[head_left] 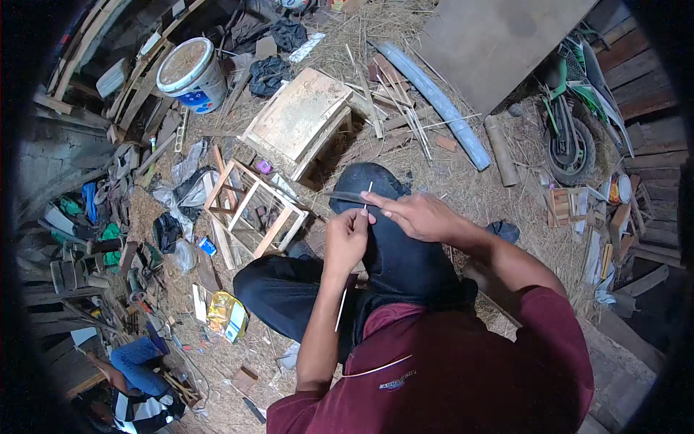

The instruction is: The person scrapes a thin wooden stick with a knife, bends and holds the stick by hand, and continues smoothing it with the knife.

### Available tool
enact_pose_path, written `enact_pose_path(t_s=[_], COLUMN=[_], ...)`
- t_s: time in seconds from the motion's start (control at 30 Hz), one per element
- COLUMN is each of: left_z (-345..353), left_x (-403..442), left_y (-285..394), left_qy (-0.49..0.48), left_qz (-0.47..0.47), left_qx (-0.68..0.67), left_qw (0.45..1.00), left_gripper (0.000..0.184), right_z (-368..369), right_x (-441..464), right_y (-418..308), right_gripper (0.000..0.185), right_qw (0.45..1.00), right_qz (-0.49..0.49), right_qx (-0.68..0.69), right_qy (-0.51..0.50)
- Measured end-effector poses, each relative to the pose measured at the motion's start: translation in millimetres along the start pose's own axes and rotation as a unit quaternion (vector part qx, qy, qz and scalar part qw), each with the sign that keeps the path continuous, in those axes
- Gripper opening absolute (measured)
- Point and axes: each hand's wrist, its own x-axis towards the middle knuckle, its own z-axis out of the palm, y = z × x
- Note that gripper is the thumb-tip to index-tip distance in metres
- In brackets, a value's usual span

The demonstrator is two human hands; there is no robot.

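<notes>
Over one knee (353, 176), the left hand (349, 235) is closed, pinching a thin stick (371, 186). The right hand (421, 215) curls around a knife (345, 196), its blade beside the stick. Farther off, a white bucket (201, 96) has brown bits (185, 61) at its top.

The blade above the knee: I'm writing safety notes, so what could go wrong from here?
The blade in the right hand is close to the left hand, so a slip might nick it. The trouser knee sits beneath and could get cut too. The stick is thin and might snap under pressure.
</notes>
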Motion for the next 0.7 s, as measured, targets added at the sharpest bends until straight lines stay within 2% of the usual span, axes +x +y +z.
enact_pose_path(t_s=[0.23,0.33,0.43,0.57,0.7], left_z=[5,10,11,-2,-20], left_x=[-9,-15,-19,-33,-70], left_y=[-15,-19,-24,-2,-9], left_qy=[-0.011,-0.039,-0.054,-0.054,-0.068], left_qz=[0.008,-0.08,-0.097,-0.153,-0.125], left_qx=[-0.095,-0.236,-0.292,-0.289,-0.319], left_qw=[0.995,0.968,0.95,0.944,0.937], left_gripper=[0.026,0.03,0.029,0.03,0.033], right_z=[6,12,9,18,12], right_x=[-1,-5,-4,-6,2], right_y=[-1,-2,-7,-3,12], right_gripper=[0.054,0.053,0.054,0.053,0.052], right_qw=[0.998,0.994,0.989,0.987,0.989], right_qz=[0.005,0.01,0.019,0.044,0.074], right_qx=[-0.059,-0.105,-0.144,-0.149,-0.091], right_qy=[0.025,0.041,0.041,0.043,0.092])
